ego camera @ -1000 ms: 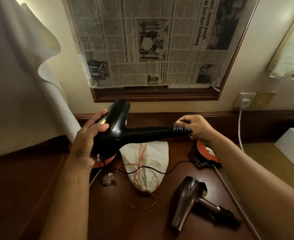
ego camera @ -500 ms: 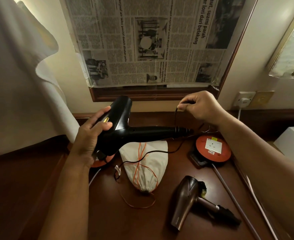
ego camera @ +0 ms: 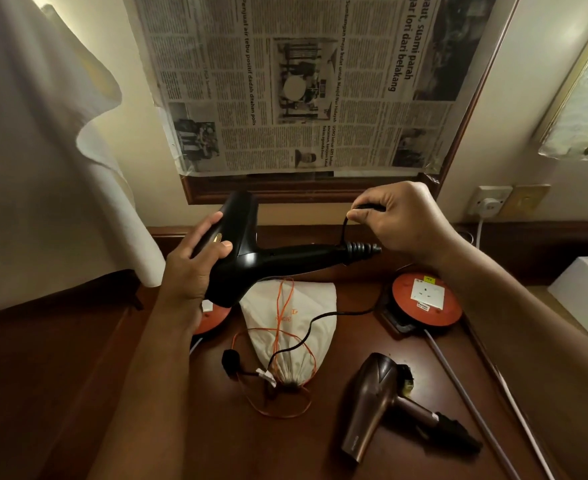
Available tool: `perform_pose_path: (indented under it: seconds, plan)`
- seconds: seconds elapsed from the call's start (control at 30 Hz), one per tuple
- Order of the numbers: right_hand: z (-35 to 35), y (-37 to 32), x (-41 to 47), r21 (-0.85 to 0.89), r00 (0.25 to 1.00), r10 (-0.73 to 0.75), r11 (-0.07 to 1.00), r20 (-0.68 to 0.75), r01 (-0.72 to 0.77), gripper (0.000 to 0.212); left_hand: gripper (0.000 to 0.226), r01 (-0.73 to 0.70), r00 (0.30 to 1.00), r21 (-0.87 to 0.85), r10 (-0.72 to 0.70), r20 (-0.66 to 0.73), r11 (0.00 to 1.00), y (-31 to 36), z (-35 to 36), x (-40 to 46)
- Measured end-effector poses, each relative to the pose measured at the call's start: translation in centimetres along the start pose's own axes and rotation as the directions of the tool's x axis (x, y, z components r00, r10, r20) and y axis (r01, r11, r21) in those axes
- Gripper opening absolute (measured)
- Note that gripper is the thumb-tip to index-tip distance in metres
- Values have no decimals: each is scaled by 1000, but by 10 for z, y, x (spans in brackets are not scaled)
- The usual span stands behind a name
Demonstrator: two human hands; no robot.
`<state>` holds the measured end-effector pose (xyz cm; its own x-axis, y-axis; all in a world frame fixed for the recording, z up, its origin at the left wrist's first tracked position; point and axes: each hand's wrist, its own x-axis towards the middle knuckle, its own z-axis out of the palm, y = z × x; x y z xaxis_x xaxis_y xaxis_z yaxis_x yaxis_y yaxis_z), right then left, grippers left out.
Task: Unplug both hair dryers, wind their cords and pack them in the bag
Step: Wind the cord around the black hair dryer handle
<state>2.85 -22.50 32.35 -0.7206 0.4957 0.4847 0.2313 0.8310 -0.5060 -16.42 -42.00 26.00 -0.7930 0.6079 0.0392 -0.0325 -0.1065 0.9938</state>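
Note:
My left hand [ego camera: 192, 268] grips the body of a black hair dryer [ego camera: 251, 261] held above the table, its handle pointing right. Just above the handle's ribbed end, my right hand [ego camera: 403, 220] pinches the dryer's black cord [ego camera: 320, 318]. The rest of that cord trails down across a white drawstring bag [ego camera: 296, 313] with orange strings, and its plug [ego camera: 231, 360] lies on the table left of the bag's gathered mouth. A brown hair dryer [ego camera: 372, 403] lies on the table at the lower right.
An orange cord reel with a socket [ego camera: 426, 303] sits right of the bag, and a second orange reel [ego camera: 213, 318] shows under my left wrist. A grey cable [ego camera: 465, 400] runs along the table's right side. A wall socket [ego camera: 490, 202] holds a white plug. Newspaper covers the mirror.
My right hand rose from the handle's end, pulling a loop of cord up with it. The loose cord and its plug slid across the bag and table.

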Motion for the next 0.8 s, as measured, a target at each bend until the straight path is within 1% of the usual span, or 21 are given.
perform_pose_path:
  seconds: [0.1,0.23,0.3,0.37,0.47,0.53,0.63,0.7,0.8]
  plan:
    - [3,-1,-6,8,1000,6,1000,-10,-6,9,45,7,999,-19,-7,-33,1000,-2,4,-1]
    - [12,-2,-20,24,999,24,999,-32,-23,8,44,-5,997,-44,2,-80,999,-7,5,-1]
    - [19,-3,-29,52,998,46,998,-49,-43,9,43,-13,994,-48,8,-108,999,-8,7,-2]
    - [29,-6,-40,93,996,59,994,-66,-53,10,48,-15,990,-62,6,-139,998,-9,8,-2]
    - [43,-9,-57,136,992,92,987,-81,-80,21,48,-21,984,-100,3,-179,995,-10,10,-3]
    - [52,-11,-67,184,988,145,974,-48,-134,31,43,-22,978,-136,-6,-207,990,-11,10,-4]
    - [65,-11,-82,293,976,219,933,8,-211,38,41,-21,972,-179,-22,-235,984,-15,10,-2]
    - [75,-9,-90,287,979,204,938,1,-196,41,43,-3,969,-195,-45,-241,981,-14,11,-4]
    - [90,2,-97,264,986,154,955,-59,-133,41,42,24,966,-213,-77,-247,977,-12,12,-4]
